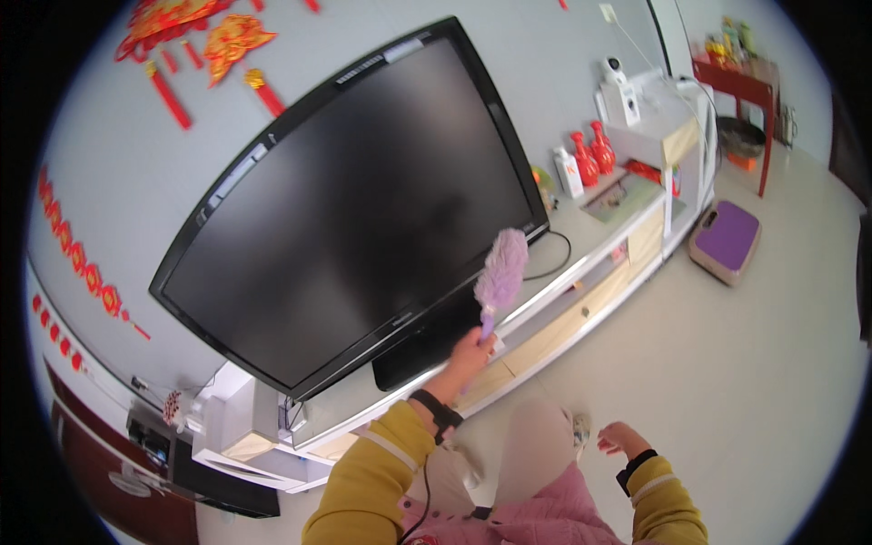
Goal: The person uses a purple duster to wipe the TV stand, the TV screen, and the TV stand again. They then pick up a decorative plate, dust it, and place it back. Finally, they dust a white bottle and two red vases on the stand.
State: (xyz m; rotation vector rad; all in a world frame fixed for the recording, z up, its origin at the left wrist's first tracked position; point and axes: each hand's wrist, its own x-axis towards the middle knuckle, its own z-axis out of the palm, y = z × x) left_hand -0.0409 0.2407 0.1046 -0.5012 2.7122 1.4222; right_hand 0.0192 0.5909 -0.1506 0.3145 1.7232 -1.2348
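My left hand point(470, 354) is closed round the handle of a fluffy purple duster point(503, 271). Its head points up and stands in front of the lower right corner of a large black television point(363, 200); whether it touches the screen or frame I cannot tell. The television rests on a long white TV cabinet point(536, 300) with pale wood drawer fronts. Down at my right side, over the floor, my right hand point(621, 440) hangs with its fingers loosely apart and nothing in them.
Two red vases point(586, 160) and a white bottle point(569, 173) stand on the cabinet right of the television. A black cable point(565, 259) loops beside it. A white camera point(614, 71) sits farther right. On the floor lies a purple-topped device point(726, 238), near a dark red table point(749, 86).
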